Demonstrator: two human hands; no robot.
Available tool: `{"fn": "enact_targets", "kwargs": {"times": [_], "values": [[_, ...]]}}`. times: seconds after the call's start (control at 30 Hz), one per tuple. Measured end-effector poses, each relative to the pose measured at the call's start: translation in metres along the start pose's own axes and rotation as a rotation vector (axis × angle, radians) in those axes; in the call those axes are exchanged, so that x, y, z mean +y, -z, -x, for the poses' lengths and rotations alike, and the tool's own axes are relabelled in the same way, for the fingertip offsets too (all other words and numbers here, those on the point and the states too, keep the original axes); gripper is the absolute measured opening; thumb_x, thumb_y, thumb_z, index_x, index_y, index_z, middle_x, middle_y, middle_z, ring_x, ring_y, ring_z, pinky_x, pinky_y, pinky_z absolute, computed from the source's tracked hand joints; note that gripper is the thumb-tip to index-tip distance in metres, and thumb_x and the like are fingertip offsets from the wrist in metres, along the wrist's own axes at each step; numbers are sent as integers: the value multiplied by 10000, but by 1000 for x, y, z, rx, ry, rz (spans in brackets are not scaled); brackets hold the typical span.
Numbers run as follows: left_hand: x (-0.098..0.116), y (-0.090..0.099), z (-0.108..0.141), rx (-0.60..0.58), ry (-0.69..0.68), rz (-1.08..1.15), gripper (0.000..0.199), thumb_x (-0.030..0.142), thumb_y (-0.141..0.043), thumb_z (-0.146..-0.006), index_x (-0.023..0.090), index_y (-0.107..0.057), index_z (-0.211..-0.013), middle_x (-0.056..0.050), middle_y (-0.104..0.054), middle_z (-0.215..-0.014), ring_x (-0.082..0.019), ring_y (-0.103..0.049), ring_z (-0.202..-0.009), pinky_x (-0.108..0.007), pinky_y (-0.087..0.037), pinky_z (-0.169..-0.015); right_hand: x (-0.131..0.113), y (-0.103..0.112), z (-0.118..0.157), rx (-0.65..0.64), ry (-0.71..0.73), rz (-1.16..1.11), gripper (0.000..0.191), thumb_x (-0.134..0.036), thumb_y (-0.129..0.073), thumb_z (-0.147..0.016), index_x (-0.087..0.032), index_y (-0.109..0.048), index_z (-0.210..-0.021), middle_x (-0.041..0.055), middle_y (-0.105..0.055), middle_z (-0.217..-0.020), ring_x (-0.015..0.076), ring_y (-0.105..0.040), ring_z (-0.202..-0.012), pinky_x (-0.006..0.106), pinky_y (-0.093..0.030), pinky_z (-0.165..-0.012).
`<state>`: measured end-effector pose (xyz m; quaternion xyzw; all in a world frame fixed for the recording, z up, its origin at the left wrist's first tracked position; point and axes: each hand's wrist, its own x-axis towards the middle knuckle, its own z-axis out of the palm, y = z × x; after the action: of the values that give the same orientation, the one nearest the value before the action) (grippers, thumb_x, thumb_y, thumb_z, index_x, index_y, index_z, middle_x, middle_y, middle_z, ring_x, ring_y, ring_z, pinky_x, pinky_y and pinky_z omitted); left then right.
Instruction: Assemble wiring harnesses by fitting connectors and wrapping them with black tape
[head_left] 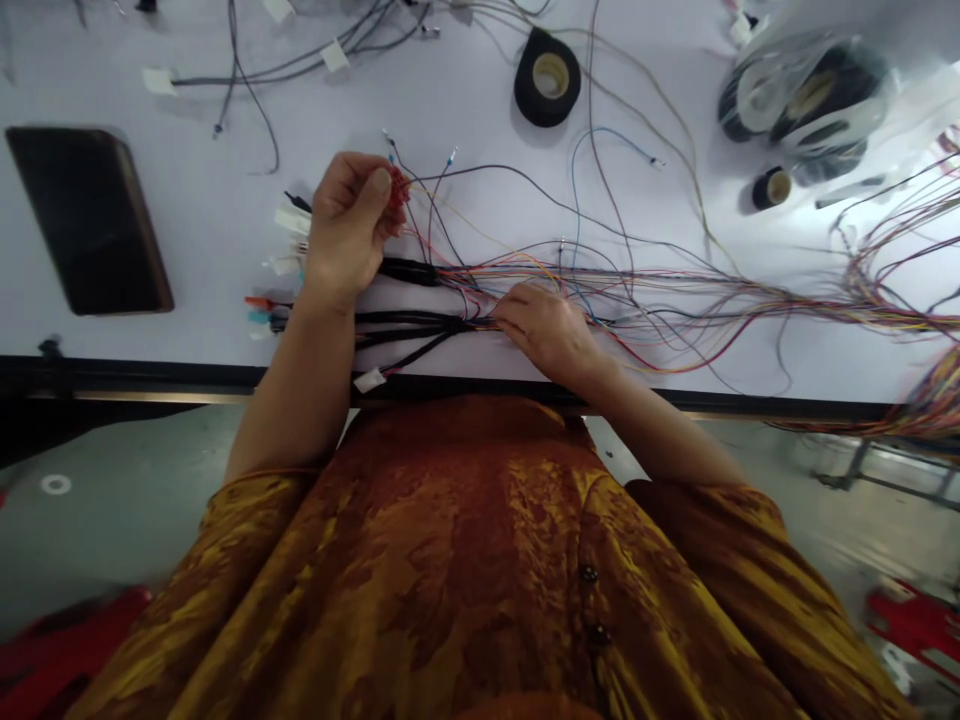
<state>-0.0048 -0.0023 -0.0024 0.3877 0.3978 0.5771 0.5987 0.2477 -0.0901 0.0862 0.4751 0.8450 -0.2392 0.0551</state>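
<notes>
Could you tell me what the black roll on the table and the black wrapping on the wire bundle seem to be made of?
The roll looks like matte cloth tape on a pale cardboard core, its surface dull. The wrapping looks similarly dull, probably the same tape.

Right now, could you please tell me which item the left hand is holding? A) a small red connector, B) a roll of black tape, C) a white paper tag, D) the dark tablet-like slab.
A: the left hand pinches the small red connector between thumb and fingers, with thin coloured wires running from it.
</notes>
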Motion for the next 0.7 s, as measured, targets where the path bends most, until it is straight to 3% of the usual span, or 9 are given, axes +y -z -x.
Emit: {"fn": "enact_targets", "kwargs": {"times": [0.2, 0.33, 0.43, 0.57, 0.63, 0.7], "values": [[4, -3, 1, 37, 33, -22, 84, 215, -655, -974, 270, -658, -911, 41, -693, -816, -104, -523, -612, -306, -374, -559, 3, -4, -6, -57, 67, 213, 334, -169, -381, -1042, -205, -708, -989, 93, -668, -1122, 218, -590, -979, 336, -404, -750], [3, -3, 1, 11, 14, -7, 57, 287, -715, -940, 275, -669, -909, 55, -710, -813, -98, -507, -604, -295, -382, -549, -1, -2, -8, -68, 64, 225, 332, -121, -363, -1013, -197, -682, -1064, 129, -662, -1126, 236, -597, -925, 361, -406, -718], [1, 0, 0, -14, 15, -6, 69, 296, -718, -941, 267, -655, -942, 71, -721, -825, -86, -503, -616, -275, -387, -565, -13, 1, -9, -11, 58, 217, 360, -124, -333, -1014, -193, -662, -1144, 141, -647, -1175, 236, -599, -928, 361, -403, -705], [-1, 2, -2, -2, 17, -17, 65, 284, -704, -951, 260, -643, -950, 72, -718, -822, -85, -514, -632, -277, -386, -569, -31, -1, -16, 71, 86, 159, 401, -216, -268, -1070, -238, -641, -1217, 87, -670, -1121, 204, -607, -863, 337, -368, -646], [-1, 2, -2, 10, 22, -25, 79, 298, -717, -941, 271, -643, -940, 73, -714, -823, -88, -513, -624, -286, -383, -563, -38, -4, -19, 124, 81, 104, 404, -229, -263, -1080, -229, -642, -1219, 80, -684, -1109, 208, -618, -930, 335, -402, -707], [-1, 0, -3, 32, 31, -26, 95, 312, -729, -931, 281, -640, -921, 75, -703, -805, -92, -499, -606, -293, -372, -549, -44, -6, -21, 165, 84, -12, 368, -223, -298, -1073, -200, -632, -1225, 102, -677, -1200, 220, -602, -1101, 342, -443, -867]]}}
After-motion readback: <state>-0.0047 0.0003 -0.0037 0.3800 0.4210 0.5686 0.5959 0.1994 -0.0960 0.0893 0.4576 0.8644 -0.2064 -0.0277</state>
